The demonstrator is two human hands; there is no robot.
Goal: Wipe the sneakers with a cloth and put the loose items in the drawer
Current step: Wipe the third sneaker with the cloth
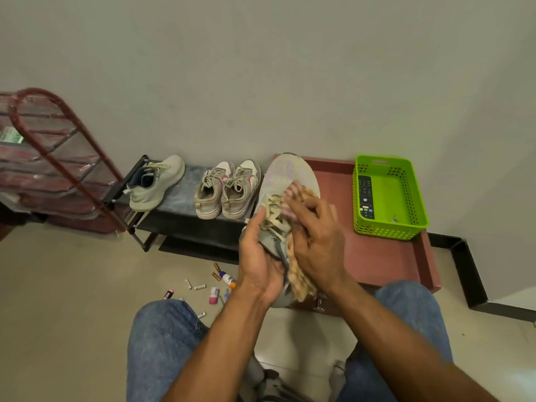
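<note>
Hiding the sneaker's [285,181] heel, left hand [258,256] grips it; right hand [316,242] presses cloth [300,281].

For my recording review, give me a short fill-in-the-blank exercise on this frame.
1. The right hand presses a checked ____ against the held sneaker.
2. The remote control lies inside the ____ basket.
3. Batteries lie loose on the ____.
4. The left hand holds a ____.

Missing words: cloth; green; floor; sneaker
</note>
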